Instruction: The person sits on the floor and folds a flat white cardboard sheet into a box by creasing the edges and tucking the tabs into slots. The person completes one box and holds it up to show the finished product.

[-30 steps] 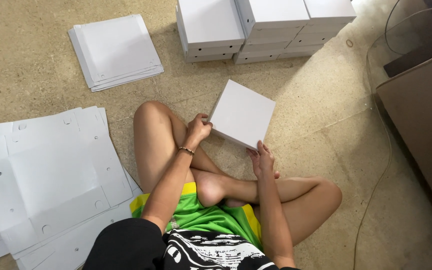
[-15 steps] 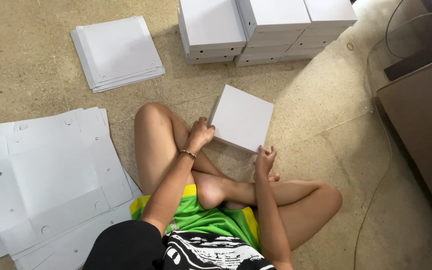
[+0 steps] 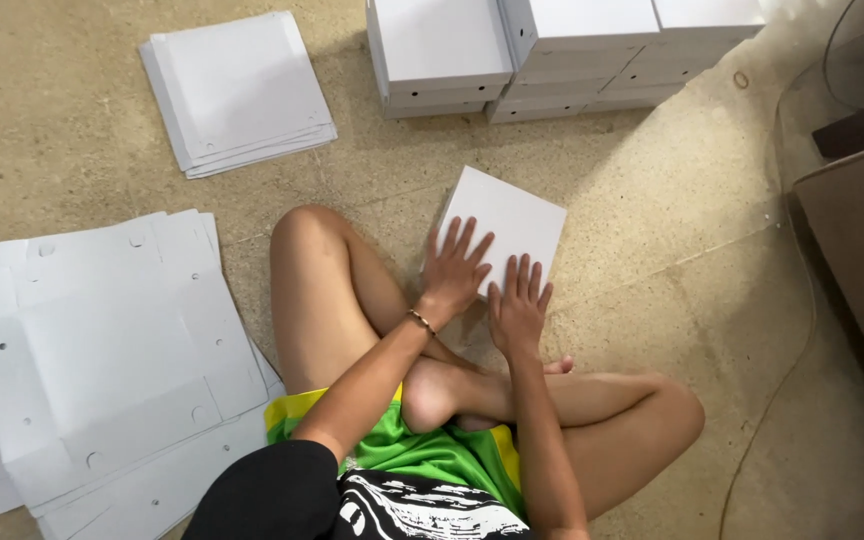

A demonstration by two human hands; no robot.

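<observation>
I sit cross-legged on a speckled floor with a white cardboard box (image 3: 510, 222) lying flat in front of my shins. My left hand (image 3: 455, 265), with a thin bracelet at the wrist, lies palm down on the box's near left part, fingers spread. My right hand (image 3: 518, 303) presses flat on the box's near edge beside it, fingers spread too. Neither hand grips anything. My bare knees and a foot fill the space just under the hands.
A pile of flat unfolded white cardboard blanks (image 3: 102, 350) lies at my left. A smaller stack of white sheets (image 3: 237, 92) sits at the far left. Stacked finished white boxes (image 3: 552, 50) line the far side. Dark furniture (image 3: 862, 260) and a thin cable (image 3: 782, 390) stand at the right.
The box was held tilted up between both hands; it now lies flat on the floor, and both hands have opened and moved on top of it, palms down.
</observation>
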